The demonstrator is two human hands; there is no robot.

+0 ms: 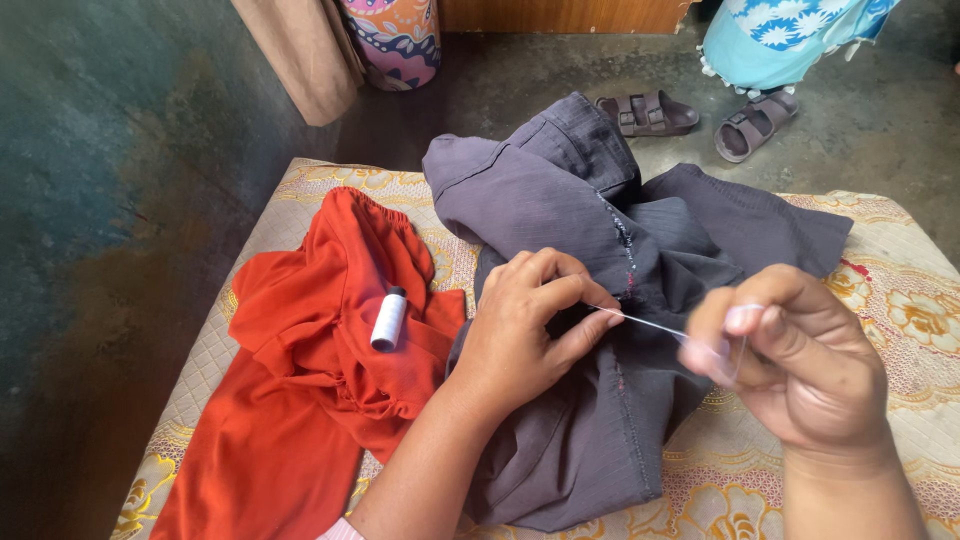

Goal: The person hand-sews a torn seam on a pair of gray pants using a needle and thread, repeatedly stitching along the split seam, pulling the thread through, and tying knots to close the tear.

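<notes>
Head view: grey trousers (600, 300) lie soft and floppy on the patterned mat (900, 290). Left hand (525, 325) pinches their seam shut; right hand (800, 365) pinches thin, light thread (650, 322) pulled tight.

— Where is there room to pass?
— The bare floral quilted mat (900, 300) at the right.
— What blocks the left?
— A crumpled orange cloth garment (300, 400) with a white thread spool (388, 320) lying on it; the grey pinstriped fabric trousers (570, 200) fill the middle.
</notes>
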